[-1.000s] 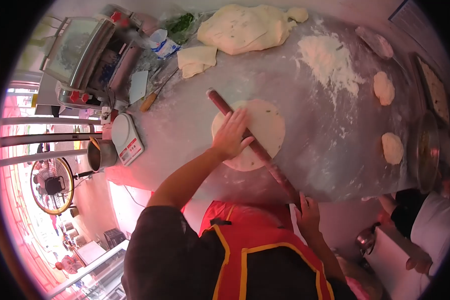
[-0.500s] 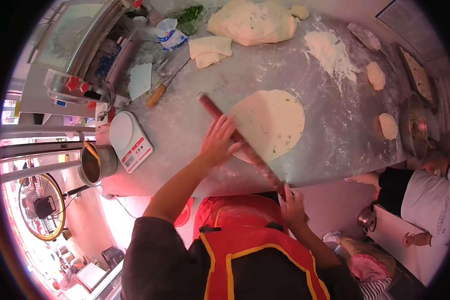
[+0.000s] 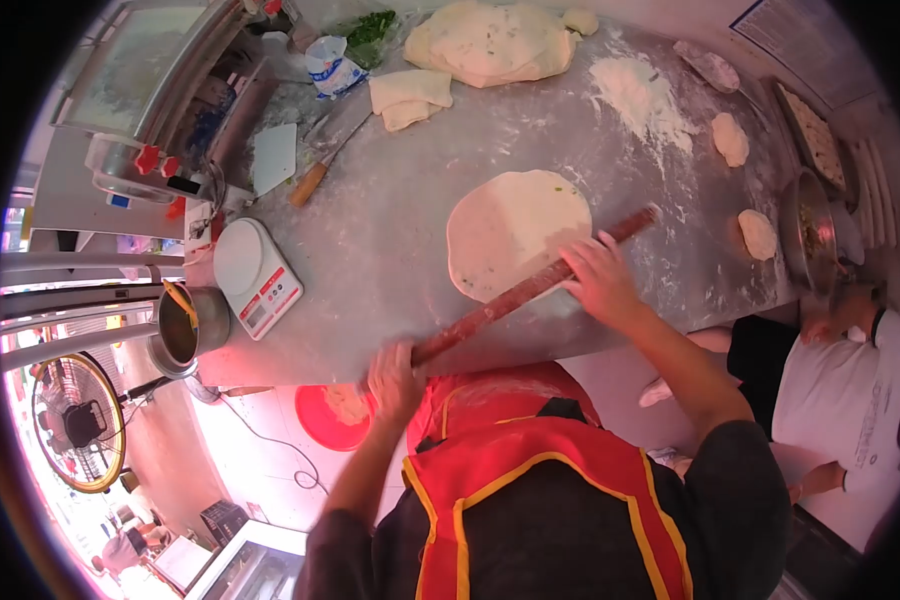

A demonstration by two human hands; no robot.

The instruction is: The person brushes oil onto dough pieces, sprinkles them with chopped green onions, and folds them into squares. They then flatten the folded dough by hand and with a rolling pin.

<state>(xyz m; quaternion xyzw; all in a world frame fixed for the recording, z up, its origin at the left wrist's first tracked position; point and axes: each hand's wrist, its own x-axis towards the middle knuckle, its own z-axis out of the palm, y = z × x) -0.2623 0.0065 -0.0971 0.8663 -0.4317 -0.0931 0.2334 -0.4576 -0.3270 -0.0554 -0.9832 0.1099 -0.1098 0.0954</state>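
Observation:
A reddish rolling pin (image 3: 500, 305) lies diagonally over the near edge of a flat round dough sheet (image 3: 515, 225) with green flecks. My left hand (image 3: 395, 380) is closed around the pin's lower left end, near the table's front edge. My right hand (image 3: 602, 280) rests on the pin toward its upper right end, fingers curled over it, beside the dough's lower right edge. Behind the sheet are a folded dough piece (image 3: 410, 98) and a large dough mass (image 3: 490, 45).
On the metal table (image 3: 370, 230) are a white scale (image 3: 257, 275), a scraper (image 3: 274, 160), a wooden-handled tool (image 3: 310, 184), flour (image 3: 638, 95) and small dough lumps (image 3: 756, 234). A metal bowl (image 3: 805, 225) stands right. Another person (image 3: 840, 390) is at the right.
The rolling pin has swung from slanting down right to slanting up right. My left hand moved down toward me; my right hand moved up. The view has shifted slightly.

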